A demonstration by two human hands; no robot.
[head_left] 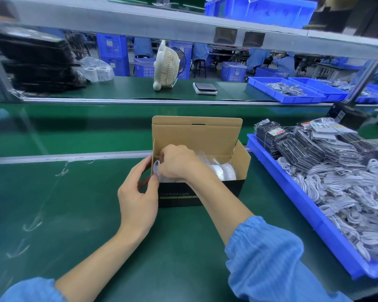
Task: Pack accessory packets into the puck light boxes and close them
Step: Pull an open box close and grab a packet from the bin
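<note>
A black puck light box (216, 192) with a brown inside stands open on the green mat, its lid (196, 131) upright at the back. White puck lights in clear bags (223, 170) lie inside. My right hand (179, 162) reaches into the left end of the box, fingers curled round a clear accessory packet (156, 167) holding something white. My left hand (138, 192) grips the box's left end, thumb at the front corner, fingers along the side flap.
A blue tray (310, 216) at the right holds several black accessory packets (314, 147) and bagged white cables (354, 197). Behind runs a green conveyor belt (74, 127). Further back stand a cream fan (166, 66), a small scale (205, 88) and more blue bins (286, 90).
</note>
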